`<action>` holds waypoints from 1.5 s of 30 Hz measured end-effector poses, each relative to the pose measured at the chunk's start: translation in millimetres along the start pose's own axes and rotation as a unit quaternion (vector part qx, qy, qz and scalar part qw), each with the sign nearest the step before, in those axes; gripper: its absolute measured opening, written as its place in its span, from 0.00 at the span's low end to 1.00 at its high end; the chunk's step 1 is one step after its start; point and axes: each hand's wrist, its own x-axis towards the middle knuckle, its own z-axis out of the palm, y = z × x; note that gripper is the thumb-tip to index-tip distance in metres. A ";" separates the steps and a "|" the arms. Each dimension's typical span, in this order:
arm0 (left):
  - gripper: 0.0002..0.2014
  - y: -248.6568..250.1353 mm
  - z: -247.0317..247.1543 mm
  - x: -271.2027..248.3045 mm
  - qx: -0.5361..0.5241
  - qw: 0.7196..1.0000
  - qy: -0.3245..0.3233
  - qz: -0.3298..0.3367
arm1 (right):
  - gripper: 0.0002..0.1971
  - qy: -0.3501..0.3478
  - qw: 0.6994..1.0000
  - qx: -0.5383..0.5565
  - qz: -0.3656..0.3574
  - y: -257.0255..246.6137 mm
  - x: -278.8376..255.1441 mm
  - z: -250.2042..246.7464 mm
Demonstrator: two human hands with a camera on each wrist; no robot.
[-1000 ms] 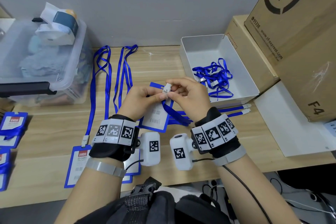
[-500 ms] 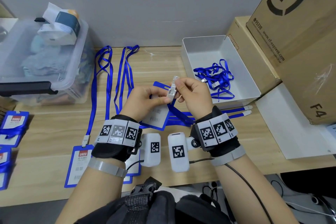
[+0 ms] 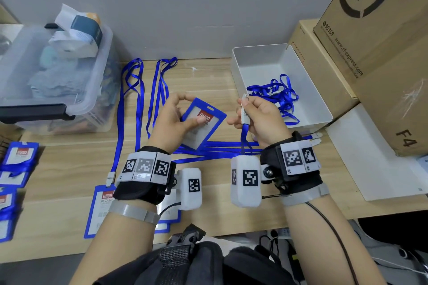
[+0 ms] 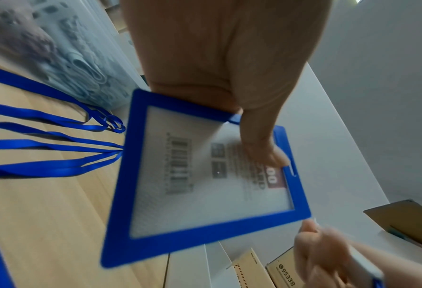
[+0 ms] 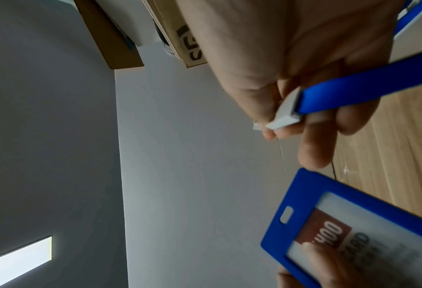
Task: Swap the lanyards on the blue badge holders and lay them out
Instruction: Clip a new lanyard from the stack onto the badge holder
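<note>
My left hand (image 3: 176,118) holds a blue badge holder (image 3: 205,122) above the table, thumb pressed on its clear front (image 4: 212,175); its slot (image 5: 287,214) is empty. My right hand (image 3: 257,115) pinches the white clip (image 3: 244,112) of a blue lanyard (image 3: 243,139), whose strap hangs down to the table. The clip (image 5: 285,115) sits between my thumb and fingertips, apart from the holder (image 5: 353,224). Two more lanyards (image 3: 139,104) lie stretched out on the left, one clipped to a badge holder (image 3: 102,206) near the front edge.
A white box (image 3: 261,53) with a tangle of blue lanyards (image 3: 275,92) stands at the right, beside cardboard boxes (image 3: 370,53). A clear plastic bin (image 3: 58,76) stands at the left. More badge holders (image 3: 18,157) are stacked at the far left.
My hands have drawn apart: the clip has come off the holder. The left hand now holds the holder alone, and the right hand has carried the clip to the right.
</note>
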 end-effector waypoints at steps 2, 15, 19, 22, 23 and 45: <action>0.11 -0.1 -0.2 0.1 0.003 1.000 -0.010 0.012 | 0.10 -0.002 1.000 0.017 0.008 0.4 -0.5 0.3; 0.19 2.9 -1.3 -3.7 0.013 0.993 -0.120 0.001 | 0.08 -0.110 0.991 -0.071 0.002 0.1 -7.9 10.7; 0.19 2.6 -1.9 -4.6 0.003 0.991 -0.137 -0.010 | 0.09 -0.134 0.988 -0.074 -0.001 -2.7 -10.7 11.4; 0.20 4.9 -0.6 -5.4 -0.003 0.989 -0.145 -0.011 | 0.09 -0.150 0.984 -0.099 -0.014 -6.5 -13.4 10.0; 0.21 5.4 0.2 -5.4 -0.006 0.989 -0.145 -0.011 | 0.09 -0.154 0.981 -0.113 -0.021 -7.1 -13.9 9.5; 0.18 2.8 8.9 -2.4 -0.003 0.992 -0.125 -0.020 | 0.06 -0.143 0.985 -0.074 -0.066 4.4 -14.8 14.7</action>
